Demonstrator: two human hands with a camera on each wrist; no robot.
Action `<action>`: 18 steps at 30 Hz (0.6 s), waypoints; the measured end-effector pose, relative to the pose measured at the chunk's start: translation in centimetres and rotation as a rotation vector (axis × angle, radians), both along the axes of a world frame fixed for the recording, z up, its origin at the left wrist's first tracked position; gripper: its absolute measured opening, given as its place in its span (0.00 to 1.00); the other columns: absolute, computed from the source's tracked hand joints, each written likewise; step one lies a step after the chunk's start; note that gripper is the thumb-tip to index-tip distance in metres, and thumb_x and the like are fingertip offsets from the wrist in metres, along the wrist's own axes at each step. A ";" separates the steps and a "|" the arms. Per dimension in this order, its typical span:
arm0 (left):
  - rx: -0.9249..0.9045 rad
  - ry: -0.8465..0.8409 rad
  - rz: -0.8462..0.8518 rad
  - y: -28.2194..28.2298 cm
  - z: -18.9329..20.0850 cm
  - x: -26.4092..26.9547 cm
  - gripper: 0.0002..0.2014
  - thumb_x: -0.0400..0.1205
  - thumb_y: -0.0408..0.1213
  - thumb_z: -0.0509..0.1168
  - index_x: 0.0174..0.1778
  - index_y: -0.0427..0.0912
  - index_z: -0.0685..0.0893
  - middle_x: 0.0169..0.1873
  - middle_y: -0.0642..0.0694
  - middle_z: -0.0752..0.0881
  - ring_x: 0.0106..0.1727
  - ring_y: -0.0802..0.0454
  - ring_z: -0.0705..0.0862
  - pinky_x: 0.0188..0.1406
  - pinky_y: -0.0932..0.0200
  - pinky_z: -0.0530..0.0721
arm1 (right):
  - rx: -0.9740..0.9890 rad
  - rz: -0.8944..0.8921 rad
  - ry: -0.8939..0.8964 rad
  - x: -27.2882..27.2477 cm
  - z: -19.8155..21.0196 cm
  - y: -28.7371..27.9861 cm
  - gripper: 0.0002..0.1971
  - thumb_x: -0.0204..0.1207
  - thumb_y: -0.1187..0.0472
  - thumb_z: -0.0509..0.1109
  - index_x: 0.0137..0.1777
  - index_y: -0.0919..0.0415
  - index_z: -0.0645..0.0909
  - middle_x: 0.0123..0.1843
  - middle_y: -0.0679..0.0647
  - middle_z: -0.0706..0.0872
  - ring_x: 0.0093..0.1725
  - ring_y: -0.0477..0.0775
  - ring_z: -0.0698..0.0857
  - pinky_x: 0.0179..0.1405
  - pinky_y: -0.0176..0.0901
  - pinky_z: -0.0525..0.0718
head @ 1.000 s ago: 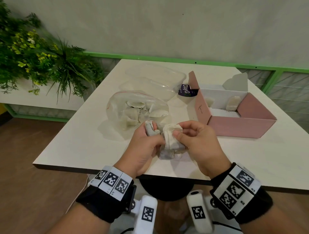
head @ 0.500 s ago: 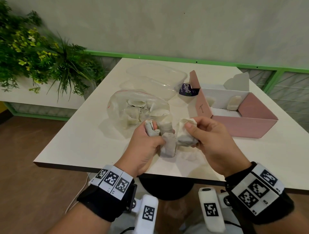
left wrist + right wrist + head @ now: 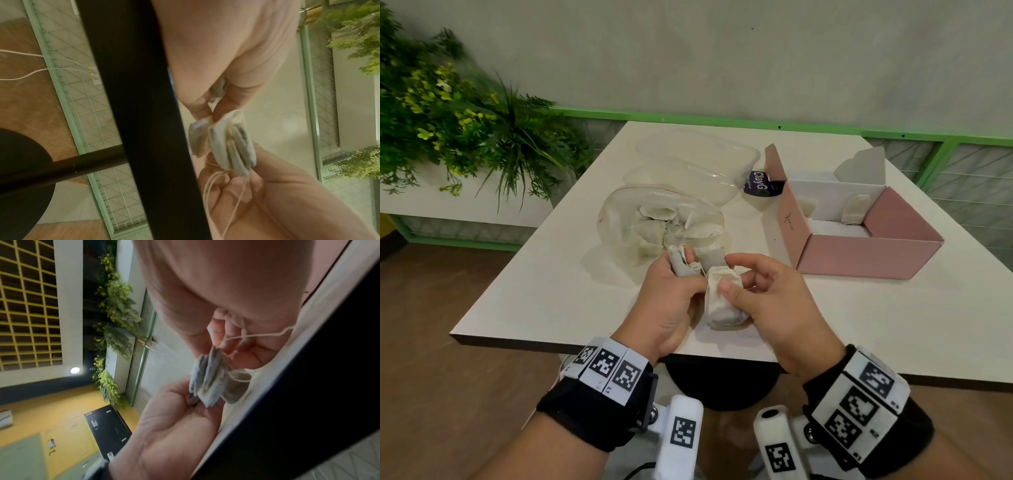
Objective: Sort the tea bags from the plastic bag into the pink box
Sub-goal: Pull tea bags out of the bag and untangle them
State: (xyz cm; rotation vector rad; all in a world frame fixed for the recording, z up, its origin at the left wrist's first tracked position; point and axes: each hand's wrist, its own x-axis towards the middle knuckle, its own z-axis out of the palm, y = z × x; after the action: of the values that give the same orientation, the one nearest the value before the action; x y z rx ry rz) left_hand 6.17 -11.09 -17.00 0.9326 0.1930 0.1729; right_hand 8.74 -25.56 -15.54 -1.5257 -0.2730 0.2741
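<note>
Both hands hold a bundle of tea bags (image 3: 722, 303) above the table's near edge. My left hand (image 3: 688, 274) grips a grey bag and pinches the bundle's top, as the left wrist view shows with the tea bags (image 3: 230, 146). My right hand (image 3: 736, 277) has its thumb on the bundle's front and curled fingers behind; strings trail through it in the right wrist view beside the tea bags (image 3: 209, 378). Just beyond the hands lies the clear plastic bag (image 3: 626, 219) with several tea bags in it. To the right, the open pink box (image 3: 859, 255) holds two tea bags (image 3: 856, 209).
A clear plastic container (image 3: 698, 164) and a purple label (image 3: 758, 183) lie behind the bag. The white table (image 3: 534, 291) ends close under my wrists, with a black stool below it. Green plants (image 3: 448, 113) fill the left; a green rail runs behind.
Half a second ago my right hand had drawn a tea bag off to the right. It has since come back left and down, and grips the bundle against my left hand.
</note>
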 end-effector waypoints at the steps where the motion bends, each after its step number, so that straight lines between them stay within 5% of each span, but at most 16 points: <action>1: -0.003 0.003 0.007 0.1 -0.1 0.1 0.21 0.62 0.14 0.60 0.39 0.46 0.72 0.51 0.35 0.77 0.53 0.34 0.79 0.50 0.45 0.80 | -0.014 -0.021 -0.029 -0.1 -0.2 0.2 0.15 0.76 0.70 0.77 0.61 0.55 0.86 0.38 0.65 0.82 0.35 0.56 0.83 0.33 0.42 0.85; 5: 0.051 0.021 0.015 0.1 0.0 0.0 0.21 0.62 0.15 0.61 0.39 0.46 0.73 0.46 0.38 0.75 0.51 0.37 0.77 0.43 0.49 0.78 | -0.022 -0.126 -0.099 -0.3 -0.9 0.5 0.12 0.74 0.70 0.79 0.55 0.57 0.85 0.37 0.63 0.86 0.37 0.56 0.86 0.39 0.49 0.88; 9: 0.039 -0.006 -0.045 0.2 0.3 -0.4 0.20 0.63 0.14 0.59 0.41 0.44 0.73 0.37 0.39 0.81 0.42 0.44 0.88 0.39 0.56 0.85 | 0.001 -0.192 -0.132 -0.5 -1.4 0.8 0.09 0.74 0.71 0.79 0.48 0.58 0.86 0.42 0.56 0.91 0.40 0.52 0.88 0.43 0.44 0.90; 15: 0.029 -0.011 -0.080 0.2 0.5 -0.7 0.25 0.70 0.06 0.49 0.41 0.44 0.72 0.41 0.37 0.80 0.39 0.47 0.92 0.33 0.61 0.86 | -0.006 -0.191 -0.185 -0.7 -1.9 1.0 0.07 0.74 0.69 0.79 0.45 0.60 0.85 0.39 0.50 0.88 0.36 0.43 0.84 0.39 0.35 0.86; 18: 0.001 -0.016 -0.088 0.1 0.6 -0.7 0.24 0.68 0.07 0.50 0.43 0.43 0.73 0.40 0.36 0.86 0.47 0.42 0.94 0.41 0.57 0.87 | -0.003 -0.186 -0.199 -0.8 -2.2 0.8 0.06 0.75 0.67 0.79 0.43 0.60 0.84 0.38 0.49 0.86 0.34 0.44 0.82 0.37 0.36 0.83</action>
State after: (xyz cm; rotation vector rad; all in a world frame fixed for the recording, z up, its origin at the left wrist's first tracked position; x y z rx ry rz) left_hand 5.49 -10.94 -16.38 0.9385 0.1369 0.0987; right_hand 7.99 -24.74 -17.69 -1.5715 -0.2846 -0.0247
